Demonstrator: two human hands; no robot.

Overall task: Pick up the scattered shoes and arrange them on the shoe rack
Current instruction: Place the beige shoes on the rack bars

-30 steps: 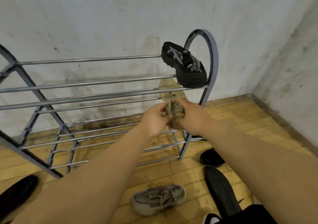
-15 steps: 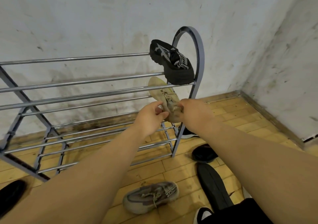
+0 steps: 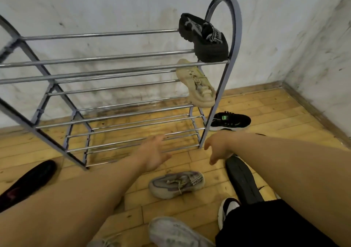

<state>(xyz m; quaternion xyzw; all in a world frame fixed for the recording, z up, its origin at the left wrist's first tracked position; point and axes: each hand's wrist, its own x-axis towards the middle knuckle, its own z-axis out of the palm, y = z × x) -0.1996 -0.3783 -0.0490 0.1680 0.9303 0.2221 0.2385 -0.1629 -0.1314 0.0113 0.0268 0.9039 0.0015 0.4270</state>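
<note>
A metal shoe rack (image 3: 117,72) stands against the wall. A black shoe (image 3: 204,38) sits on its top tier at the right end. A beige sneaker (image 3: 196,84) rests tilted on the tier below it. My left hand (image 3: 153,151) and my right hand (image 3: 218,146) hover low in front of the rack, fingers loose, holding nothing. A grey sneaker (image 3: 176,184) lies on the floor just below them. A black sneaker with a white sole (image 3: 230,121) lies to the right of the rack.
More shoes lie on the wooden floor: a black one (image 3: 28,182) at left, a long black one (image 3: 243,180) at right, a pale one (image 3: 174,233) at the bottom edge, a black-and-white one (image 3: 227,210). Walls meet in a corner at right.
Both hands have let go of the beige sneaker, which now stays on the second tier. They have dropped down toward the floor, and the view has tilted lower.
</note>
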